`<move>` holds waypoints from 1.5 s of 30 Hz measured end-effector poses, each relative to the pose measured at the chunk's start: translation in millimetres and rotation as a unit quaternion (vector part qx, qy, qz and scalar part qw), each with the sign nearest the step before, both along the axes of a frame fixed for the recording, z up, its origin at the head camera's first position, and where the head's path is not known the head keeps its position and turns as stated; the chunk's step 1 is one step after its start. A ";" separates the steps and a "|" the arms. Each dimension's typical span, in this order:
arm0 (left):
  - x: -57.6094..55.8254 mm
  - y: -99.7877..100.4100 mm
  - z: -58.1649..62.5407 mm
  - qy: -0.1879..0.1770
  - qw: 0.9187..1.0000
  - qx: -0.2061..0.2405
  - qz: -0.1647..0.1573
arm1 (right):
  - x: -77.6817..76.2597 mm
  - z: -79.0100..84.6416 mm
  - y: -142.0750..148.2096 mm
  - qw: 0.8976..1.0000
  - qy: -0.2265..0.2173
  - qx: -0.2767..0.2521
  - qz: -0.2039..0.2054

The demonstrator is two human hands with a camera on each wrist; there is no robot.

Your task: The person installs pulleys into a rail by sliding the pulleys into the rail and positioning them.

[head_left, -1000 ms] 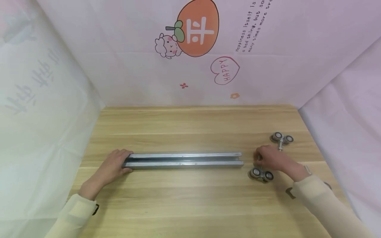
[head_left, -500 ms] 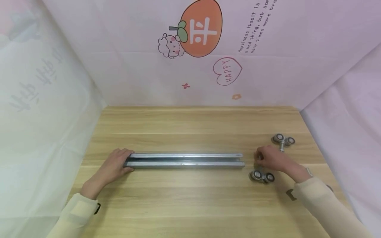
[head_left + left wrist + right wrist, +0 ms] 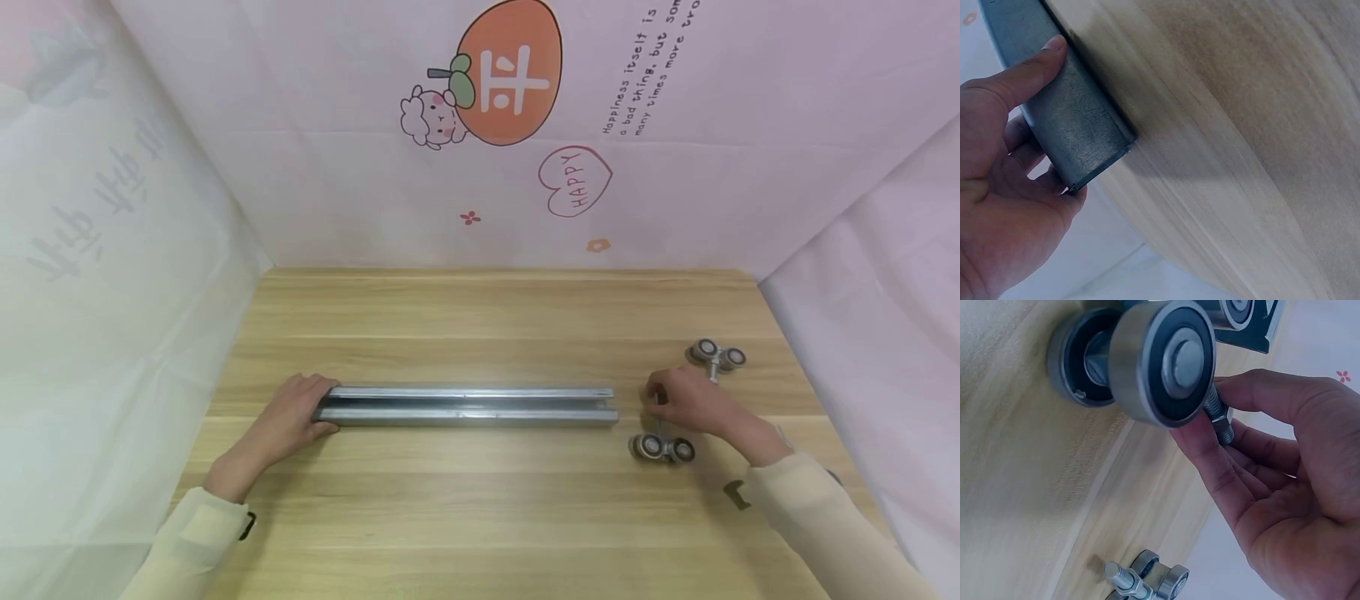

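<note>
A silver metal channel rail (image 3: pixel 480 416) lies across the wooden table, its long slot facing up. My left hand (image 3: pixel 285 421) grips its left end; the left wrist view shows the thumb on one side wall of the rail (image 3: pixel 1075 119) and fingers beneath or behind it. Right of the rail's other end, my right hand (image 3: pixel 693 404) pinches the threaded bolt (image 3: pixel 1215 409) of a roller trolley (image 3: pixel 651 447). That trolley's wheels point toward me, a small gap from the rail. A second roller trolley (image 3: pixel 707 351) lies just beyond the right hand, its bolt partly hidden by it.
The wooden tabletop (image 3: pixel 465 500) stretches around the rail. A printed white cloth (image 3: pixel 337 192) stands behind it, with white cloth sides at left and right. A dark strap end (image 3: pixel 737 494) hangs by the right sleeve.
The head view has shifted slightly, so the scene sits a little further right. The held trolley has moved slightly nearer to me. Both hands keep their holds, and the rail stays in place.
</note>
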State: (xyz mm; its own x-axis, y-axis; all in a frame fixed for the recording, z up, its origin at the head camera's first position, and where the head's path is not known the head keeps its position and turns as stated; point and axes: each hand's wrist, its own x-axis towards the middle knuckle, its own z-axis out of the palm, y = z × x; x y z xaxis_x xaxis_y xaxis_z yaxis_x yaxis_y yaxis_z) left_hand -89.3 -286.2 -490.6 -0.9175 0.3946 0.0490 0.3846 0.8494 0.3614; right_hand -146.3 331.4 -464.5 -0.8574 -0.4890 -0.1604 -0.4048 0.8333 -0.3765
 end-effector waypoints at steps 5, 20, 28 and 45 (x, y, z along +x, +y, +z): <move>0.1 0.0 0.2 0.000 1.000 0.001 -0.001 | -0.5 4.1 2.2 1.000 0.026 0.005 -0.014; 0.7 -0.7 -0.8 0.004 1.000 0.006 -0.004 | -0.5 13.7 7.0 0.995 0.088 -0.002 -0.042; 1.3 -0.3 -0.3 0.001 1.000 0.009 -0.002 | 2.6 17.6 7.3 0.992 0.111 -0.011 -0.057; 1.8 -0.6 -1.1 0.010 1.000 0.013 -0.001 | 16.2 15.9 1.2 0.981 0.191 -0.010 -0.025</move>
State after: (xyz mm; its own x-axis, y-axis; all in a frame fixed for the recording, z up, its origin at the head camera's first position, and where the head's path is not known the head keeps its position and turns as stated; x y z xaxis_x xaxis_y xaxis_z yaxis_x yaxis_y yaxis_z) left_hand -87.5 -286.9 -491.8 -0.9151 0.3955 0.0779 0.3946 0.8391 0.3745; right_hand -130.1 332.6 -448.6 -0.8763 -0.4441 0.1866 -0.4779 0.8500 -0.2213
